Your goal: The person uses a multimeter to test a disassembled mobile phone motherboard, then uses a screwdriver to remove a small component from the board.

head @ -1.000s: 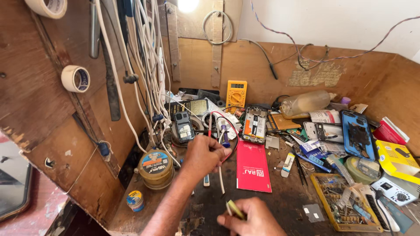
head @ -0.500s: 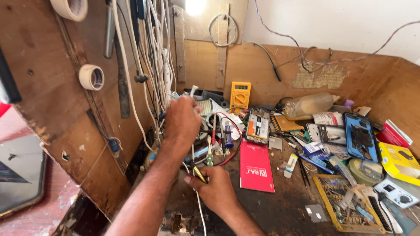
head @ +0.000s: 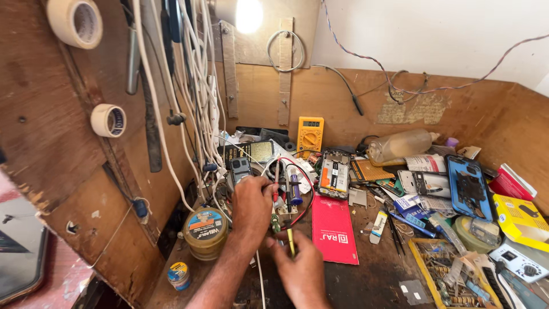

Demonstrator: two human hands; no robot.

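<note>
The left hand [head: 251,205] lies knuckles-up over the cluttered wooden workbench [head: 366,286], fingers curled down around something small that its back hides, so what it grips cannot be told; a red test lead [head: 277,182] rises just beside its fingertips. The right hand [head: 303,269], close below it, pinches a thin yellow-handled tool [head: 290,240] with the tip pointing up toward the left hand; between the two hands sits a small green component [head: 276,223], too small to identify. Just right of the hands lies a flat red booklet [head: 334,228]; left of them stands a round brass-coloured tin [head: 206,232]; behind, an opened phone with its innards showing [head: 334,173] and a yellow multimeter [head: 309,135] against the back board; white cables [head: 191,86] hang down the left wall.
</note>
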